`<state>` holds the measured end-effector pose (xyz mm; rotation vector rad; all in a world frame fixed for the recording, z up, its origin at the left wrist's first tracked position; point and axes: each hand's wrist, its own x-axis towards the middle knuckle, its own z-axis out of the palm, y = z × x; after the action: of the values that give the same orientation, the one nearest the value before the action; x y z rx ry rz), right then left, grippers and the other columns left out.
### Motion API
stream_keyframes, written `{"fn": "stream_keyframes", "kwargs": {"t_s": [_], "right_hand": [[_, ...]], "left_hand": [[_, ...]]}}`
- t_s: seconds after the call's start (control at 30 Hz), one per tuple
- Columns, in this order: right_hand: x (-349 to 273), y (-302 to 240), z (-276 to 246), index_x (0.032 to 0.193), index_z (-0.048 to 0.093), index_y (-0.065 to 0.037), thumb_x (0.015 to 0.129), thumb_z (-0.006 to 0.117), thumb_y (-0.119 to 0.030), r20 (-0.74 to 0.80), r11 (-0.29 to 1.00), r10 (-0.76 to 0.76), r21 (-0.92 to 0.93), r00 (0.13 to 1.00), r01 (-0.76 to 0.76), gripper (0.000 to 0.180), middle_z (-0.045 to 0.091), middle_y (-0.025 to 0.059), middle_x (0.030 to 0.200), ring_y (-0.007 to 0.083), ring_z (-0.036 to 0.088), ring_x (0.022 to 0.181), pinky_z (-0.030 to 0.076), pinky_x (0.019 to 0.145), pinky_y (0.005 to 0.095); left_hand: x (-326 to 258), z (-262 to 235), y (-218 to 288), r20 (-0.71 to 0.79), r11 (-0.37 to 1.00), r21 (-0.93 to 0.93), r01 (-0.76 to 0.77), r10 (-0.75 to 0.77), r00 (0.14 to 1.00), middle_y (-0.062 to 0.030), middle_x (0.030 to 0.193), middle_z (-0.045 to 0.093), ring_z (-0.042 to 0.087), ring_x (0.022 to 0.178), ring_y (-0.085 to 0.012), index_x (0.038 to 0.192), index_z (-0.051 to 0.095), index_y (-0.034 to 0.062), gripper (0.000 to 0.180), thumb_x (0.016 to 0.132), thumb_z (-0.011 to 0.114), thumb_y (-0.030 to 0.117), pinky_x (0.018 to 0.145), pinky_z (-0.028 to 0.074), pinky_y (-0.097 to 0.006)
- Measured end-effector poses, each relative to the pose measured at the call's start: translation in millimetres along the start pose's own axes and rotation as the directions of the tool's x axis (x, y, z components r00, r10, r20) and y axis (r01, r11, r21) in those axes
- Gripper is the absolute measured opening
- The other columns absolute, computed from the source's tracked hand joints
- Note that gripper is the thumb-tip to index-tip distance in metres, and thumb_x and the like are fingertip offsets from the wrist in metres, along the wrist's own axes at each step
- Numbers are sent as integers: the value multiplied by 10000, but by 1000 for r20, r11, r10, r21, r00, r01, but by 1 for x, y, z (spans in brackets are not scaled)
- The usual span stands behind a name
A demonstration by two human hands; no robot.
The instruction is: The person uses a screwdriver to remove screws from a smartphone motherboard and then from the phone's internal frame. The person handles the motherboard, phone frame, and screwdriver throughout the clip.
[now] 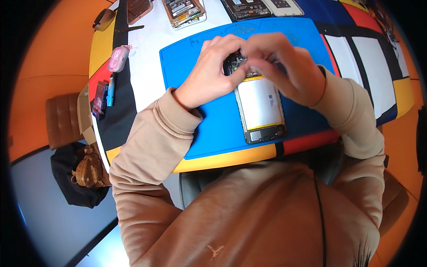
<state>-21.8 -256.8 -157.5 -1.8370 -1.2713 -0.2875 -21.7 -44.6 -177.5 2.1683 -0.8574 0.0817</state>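
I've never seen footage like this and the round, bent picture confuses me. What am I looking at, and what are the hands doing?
There is no machine here: a camera worn on a person's head looks down, and its fisheye lens bends the edges. The left hand and right hand meet at the top end of an opened phone, its back off and the white battery showing. It lies on a blue work mat on a colourful table. Whether the fingers grip a small part is hidden. A pink case and more opened phones lie farther away.

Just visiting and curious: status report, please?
Left hand and right hand pinching top end of opened phone. Phone flat on blue mat. Nothing obstructing.
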Motion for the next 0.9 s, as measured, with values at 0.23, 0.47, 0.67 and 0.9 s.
{"fn": "stream_keyframes", "kwargs": {"t_s": [0.23, 0.47, 0.67, 0.9], "right_hand": [[21, 1, -3, 1003, 416, -45, 881, 638, 54, 42, 988, -43, -148, 998, 49, 273, 590, 95, 934, 172, 517, 701, 453, 620, 268], [23, 8, 0, 964, 441, -60, 752, 595, 91, -48, 997, -76, 24, 996, 77, 303, 562, 110, 997, 283, 502, 786, 430, 781, 361], [20, 5, -1, 929, 407, -60, 745, 628, 127, -20, 998, -29, 54, 999, 30, 344, 576, 113, 1037, 234, 500, 772, 451, 698, 311], [18, 1, -8, 976, 349, -88, 815, 539, 157, 30, 993, -20, -113, 999, 23, 350, 577, 182, 1141, 180, 568, 895, 462, 826, 296]], "left_hand": [[4, 0, -3, 25, 1000, -22, 22, -21, 999, -85, 999, 636, 528, 952, -261, 1042, 649, 50, 219, 845, 616, 140, 867, 353, -382], [-1, 10, -6, -156, 999, -14, -48, 45, 987, -96, 947, 651, 561, 907, -278, 1070, 641, 55, 224, 865, 633, 145, 878, 385, -394], [1, 9, -14, -150, 999, 20, -46, 48, 988, -88, 946, 670, 603, 902, -281, 1058, 682, 91, 197, 875, 684, 165, 843, 455, -389], [-4, 9, -18, -163, 994, 20, -107, 109, 981, -66, 958, 686, 625, 923, -265, 1026, 706, 95, 140, 912, 653, 156, 915, 453, -386]]}}
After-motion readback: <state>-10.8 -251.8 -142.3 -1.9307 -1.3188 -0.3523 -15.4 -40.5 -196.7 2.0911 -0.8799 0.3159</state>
